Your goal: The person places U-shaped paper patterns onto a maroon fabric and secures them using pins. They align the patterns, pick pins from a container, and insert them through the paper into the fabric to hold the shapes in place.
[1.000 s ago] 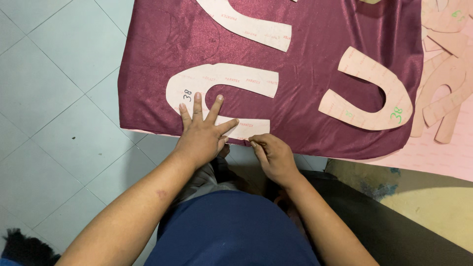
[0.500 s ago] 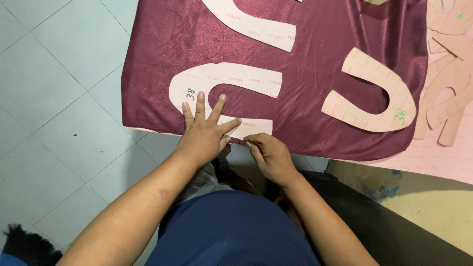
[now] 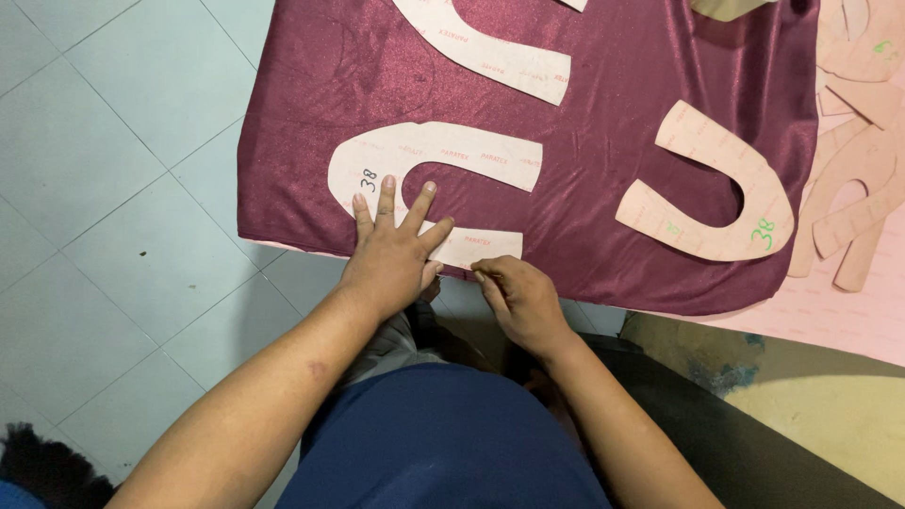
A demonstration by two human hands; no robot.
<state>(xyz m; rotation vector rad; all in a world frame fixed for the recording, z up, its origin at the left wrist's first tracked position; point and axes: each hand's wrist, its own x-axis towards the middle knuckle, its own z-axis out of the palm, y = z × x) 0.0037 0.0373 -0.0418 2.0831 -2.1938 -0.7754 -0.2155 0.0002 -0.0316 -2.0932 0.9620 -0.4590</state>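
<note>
Head view
Pattern piece: card cutout point(image 3: 429, 160), horseshoe-shaped, on maroon cloth point(image 3: 603, 141), 12 o'clock of hands.
Handling: likely light, thin, bendable; slides on sheeny cloth; pin flat.
Left hand point(image 3: 391, 254): fingers splayed, palm down on lower leg.
Right hand point(image 3: 518, 297): fingertips pinched at cloth edge; contents unclear.

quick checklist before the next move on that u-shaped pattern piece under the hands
1. Left hand flat on the cream U-shaped pattern piece, fingers spread: ok.
2. Pattern lies fully on the maroon fabric: ok.
3. Fabric smooth around the pattern: ok, only slight ripples.
4. Right hand at the pattern's lower arm end, near the fabric edge: ok.
5. Marking tool in right hand: cannot tell, fingers hide it.
6. Neighbouring pink pattern lies apart: ok.
</note>
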